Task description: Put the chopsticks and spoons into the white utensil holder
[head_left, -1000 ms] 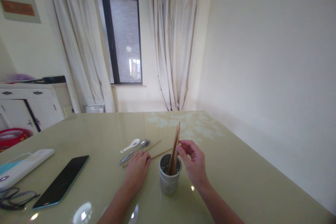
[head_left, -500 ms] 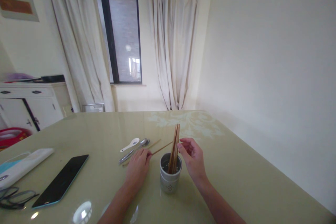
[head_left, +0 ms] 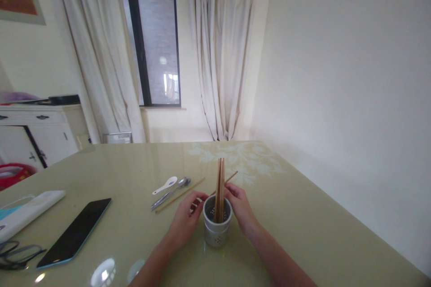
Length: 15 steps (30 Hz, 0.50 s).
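- The left hand has left the spot beside the metal spoons and is now at the left rim of the cup. Its fingers appear pinched on the near end of a slanted chopstick.
- That slanted chopstick has shifted toward the right: it now passes behind the bundle, its far end showing beyond it. It is not standing in the cup yet.
- The bundle, leaning slightly a second ago, now stands almost upright in the cup.
- The right hand has come down to the right rim, close against the bundle. Its fingertips are partly hidden, so whether they are apart or clamped on anything, I cannot tell.
- With the left hand gone from there, the loose chopstick shows along its whole length on the desk, just beside the metal spoons; the white spoon lies near.
- As I judge it, this means both hands now work around the cup, while the loose chopstick and the spoons remain untouched outside it.
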Tool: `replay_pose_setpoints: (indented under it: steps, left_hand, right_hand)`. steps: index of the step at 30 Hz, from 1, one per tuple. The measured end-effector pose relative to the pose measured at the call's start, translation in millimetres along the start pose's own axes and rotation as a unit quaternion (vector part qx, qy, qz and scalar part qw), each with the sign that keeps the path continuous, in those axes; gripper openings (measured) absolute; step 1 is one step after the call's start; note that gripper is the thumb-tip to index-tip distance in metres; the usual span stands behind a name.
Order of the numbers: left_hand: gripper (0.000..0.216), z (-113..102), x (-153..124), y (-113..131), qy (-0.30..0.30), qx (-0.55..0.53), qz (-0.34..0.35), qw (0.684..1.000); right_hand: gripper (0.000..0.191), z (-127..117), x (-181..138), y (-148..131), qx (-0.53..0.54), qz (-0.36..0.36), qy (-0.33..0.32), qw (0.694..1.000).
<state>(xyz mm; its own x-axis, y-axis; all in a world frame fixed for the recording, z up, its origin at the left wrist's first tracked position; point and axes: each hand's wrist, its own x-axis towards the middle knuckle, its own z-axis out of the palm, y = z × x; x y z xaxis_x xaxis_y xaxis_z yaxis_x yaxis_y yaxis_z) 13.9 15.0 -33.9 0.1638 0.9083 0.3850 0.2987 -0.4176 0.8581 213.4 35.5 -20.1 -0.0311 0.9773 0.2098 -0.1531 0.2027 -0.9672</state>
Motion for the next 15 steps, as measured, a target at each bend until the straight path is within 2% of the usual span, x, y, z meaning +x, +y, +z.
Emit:
replay_pose_setpoints:
  steps: [2, 4, 6, 9, 12, 15]
  left_hand:
    - [0.024, 1, 0, 2, -0.007, -0.003, 0.003, 1.000]
    - [0.026, 1, 0, 0, -0.001, 0.008, 0.005, 1.000]
    - [0.028, 0, 1, -6, 0.019, 0.040, 0.005, 0.999]
    - [0.027, -7, 4, -19, 0.070, 0.143, 0.010, 0.987]
    - [0.029, -19, 5, -26, 0.095, 0.300, 0.009, 0.949]
    - [0.035, -30, 3, -27, 0.077, 0.447, -0.033, 0.891]
  right_hand:
    - [0.044, 1, 0, 0, 0.007, -0.003, -0.006, 1.000]
    - [0.045, 0, 1, -3, 0.006, -0.023, 0.024, 0.999]
    - [0.046, -5, 3, -10, 0.005, -0.064, 0.089, 0.994]
    - [0.044, -21, 8, -24, 0.011, -0.143, 0.203, 0.969]
    - [0.039, -39, 11, -42, 0.053, -0.212, 0.283, 0.934]
    - [0.039, -49, 10, -55, 0.122, -0.243, 0.304, 0.913]
